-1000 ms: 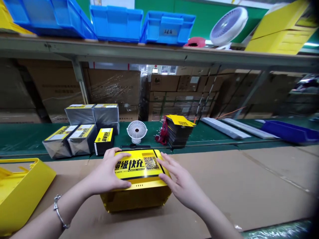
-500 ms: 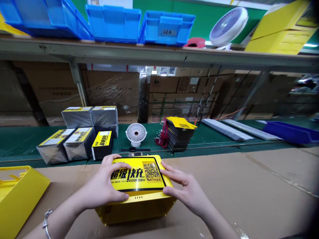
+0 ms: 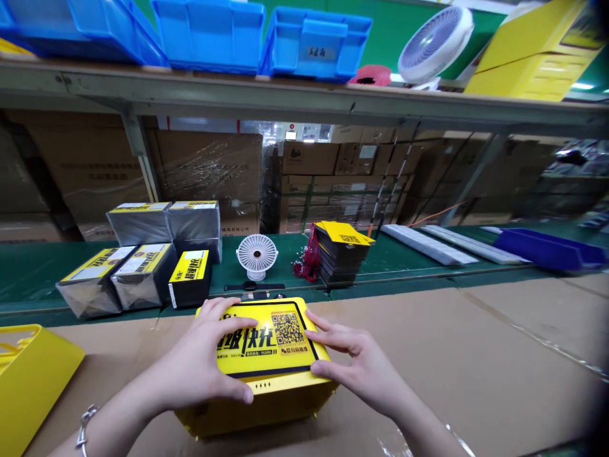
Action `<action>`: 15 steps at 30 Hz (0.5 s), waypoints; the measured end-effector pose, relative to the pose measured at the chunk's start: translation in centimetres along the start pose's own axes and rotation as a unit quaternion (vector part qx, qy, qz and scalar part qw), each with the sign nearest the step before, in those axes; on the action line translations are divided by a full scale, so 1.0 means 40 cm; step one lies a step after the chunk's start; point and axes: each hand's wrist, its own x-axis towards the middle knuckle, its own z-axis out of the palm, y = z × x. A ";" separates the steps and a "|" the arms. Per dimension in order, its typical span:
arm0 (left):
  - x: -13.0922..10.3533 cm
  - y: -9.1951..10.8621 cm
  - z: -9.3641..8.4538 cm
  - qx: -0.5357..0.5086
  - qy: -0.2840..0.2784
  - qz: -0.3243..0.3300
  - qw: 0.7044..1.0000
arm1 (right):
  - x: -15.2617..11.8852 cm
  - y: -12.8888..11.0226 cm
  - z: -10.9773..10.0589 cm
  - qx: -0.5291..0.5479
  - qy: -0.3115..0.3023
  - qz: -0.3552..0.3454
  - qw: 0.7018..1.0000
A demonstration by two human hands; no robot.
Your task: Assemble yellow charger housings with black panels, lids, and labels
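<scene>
Your left hand [image 3: 190, 362] has edged across since the earlier frame: its thumb sits farther right along the front rim, and its index fingertip reaches farther over the black lettering. Your right hand has barely changed. Much of the view has drifted left, most likely from your head turning.

Left fingers are spread, with the thumb on the front rim, the index finger over the print and the others toward the back left corner. On your right hand [image 3: 361, 368] the fingers are parted too, tips along the panel's right edge, thumb near its front right corner. Neither hand pinches anything that shows.

Between them, bottom centre of the frame, lies the yellow printed panel [image 3: 257, 352], face up on the yellow housing [image 3: 266, 409]. Its long axis runs left to right, so your hands are at opposite short ends; your left covers more of it, your right only borders it.

Just beyond are a dark watch [image 3: 250, 286] and the small white fan [image 3: 257, 254], with the stack of panels [image 3: 340, 260] to their right.

Your left hand hides the panel's left end. You can't tell whether its edges sit flush. Another yellow shell [image 3: 38, 393] is cut off at lower left.
</scene>
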 end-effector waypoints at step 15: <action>-0.100 -0.141 -0.043 -0.035 -0.059 -0.021 0.997 | 0.166 0.021 -0.030 0.039 -0.105 -0.013 0.994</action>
